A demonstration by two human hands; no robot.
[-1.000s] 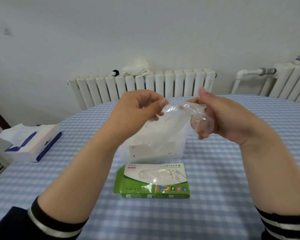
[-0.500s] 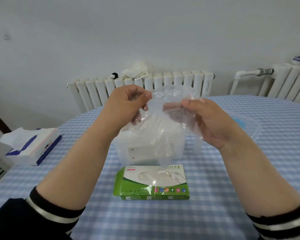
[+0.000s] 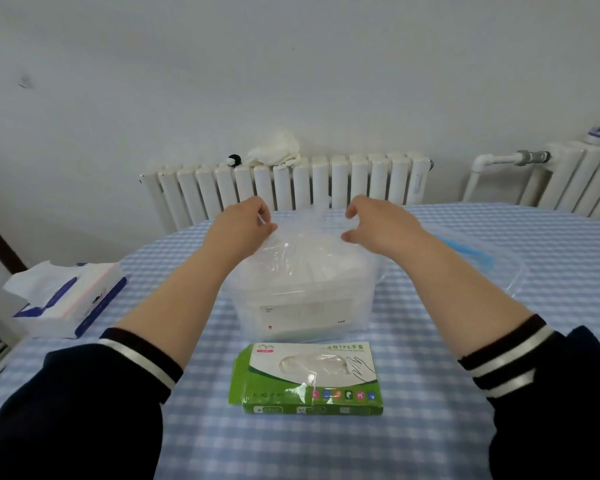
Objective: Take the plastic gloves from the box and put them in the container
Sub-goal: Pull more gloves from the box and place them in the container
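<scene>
1. Both hands are up at centre frame, over the clear container (image 3: 302, 299), which sits on the blue-checked bench (image 3: 430, 427).
2. The left hand (image 3: 246, 230) has its fingers curled down at the container's top edge, pinching a thin clear plastic glove (image 3: 305, 233); the fingertips are tucked out of sight behind the knuckles.
3. The right hand (image 3: 374, 223) mirrors it, thumb and fingers curled and pinching the other side of the same film.
4. That glove is stretched between the two hands, right over the container's mouth. It is so transparent that its outline is hard to make out, and I cannot tell whether its lower part is already inside.
5. Inside the container there is a whitish mass, blurred by the walls; a pale label shows on the front wall, its print too small to read.
6. The green and white glove box (image 3: 309, 379) lies flat on the bench at lower centre, just in front of the container, with crumpled film showing at its window.
7. To the right, a clear lid (image 3: 492, 268) with a blue rim lies on the bench, partly hidden behind the right forearm.
8. At left, a tissue pack (image 3: 66, 303) rests near the bench edge.
9. White radiators (image 3: 291, 185) line the wall behind, a pale cloth on top.
</scene>
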